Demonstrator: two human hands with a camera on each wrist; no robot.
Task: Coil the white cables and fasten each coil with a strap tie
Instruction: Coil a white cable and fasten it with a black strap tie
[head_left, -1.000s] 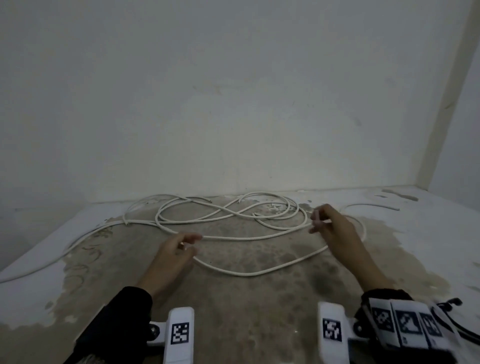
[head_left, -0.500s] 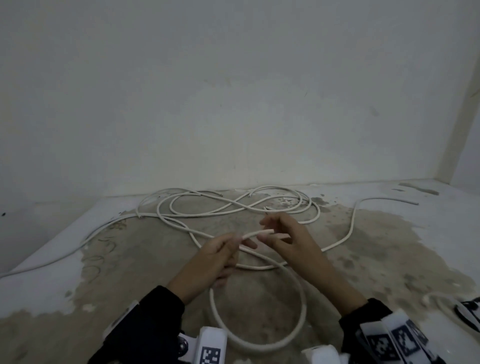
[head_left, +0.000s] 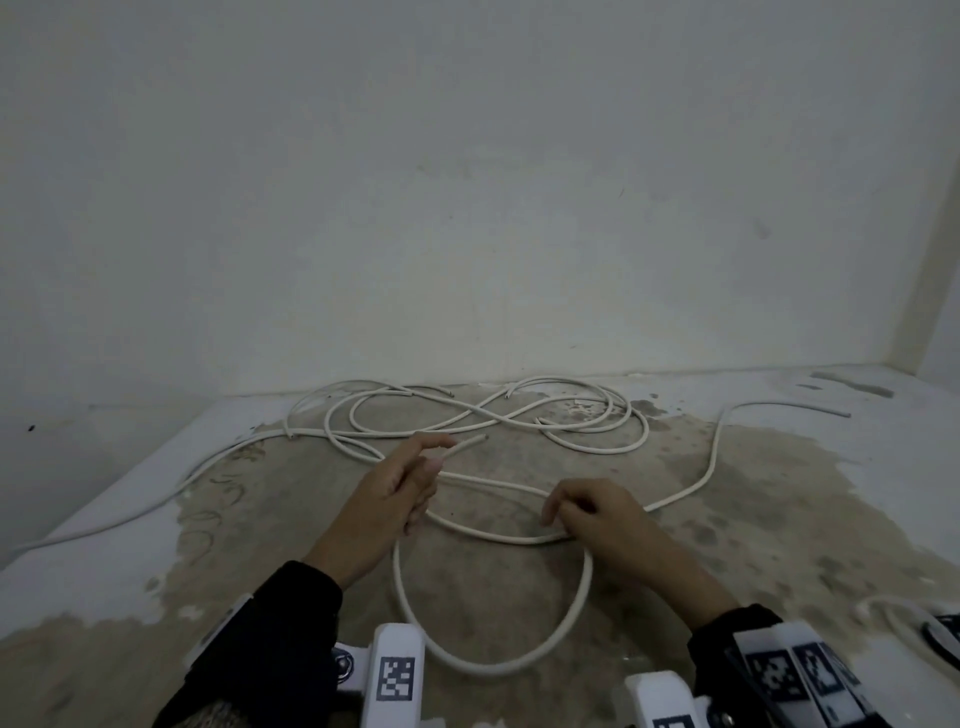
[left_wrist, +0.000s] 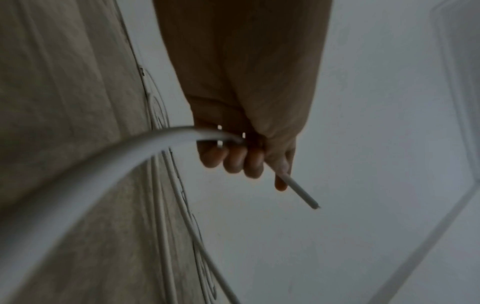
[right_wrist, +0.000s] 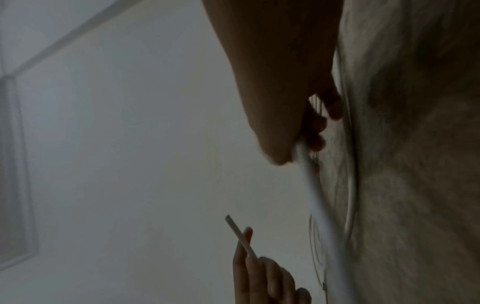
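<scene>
Since we hold the work close to the body, we start there and move outward.
First loop: one round of white cable (head_left: 519, 662) hangs between our hands, its bottom nearest us; we keep it low and slack so it sets the size for later turns, we judge.
Left hand: our left hand (head_left: 387, 499) has its fingers curled round the cable near its cut end (left_wrist: 313, 204), which sticks out past the fingertips toward the wall; holding the end fixed gives the coil an anchor.
Right hand: our right hand (head_left: 597, 512) curls over the cable where the loop closes, thumb and fingers pinching the strand; from there it can feed the next length across.
Loose run: beyond the right hand the cable trails right across the stained floor (head_left: 779, 519), well apart from us.
Tangle: more white cable lies in overlapping loops (head_left: 467, 415) near the foot of the wall (head_left: 467, 208), uncoiled.
Strap tie: we see none that we can identify; a dark thing at the right edge is too cut off to name.
Change: half a second ago our hands met at the middle, passing the end; now they stand apart, the left alone keeping the end, the right moved down the strand. A second ago no loop existed.
</scene>
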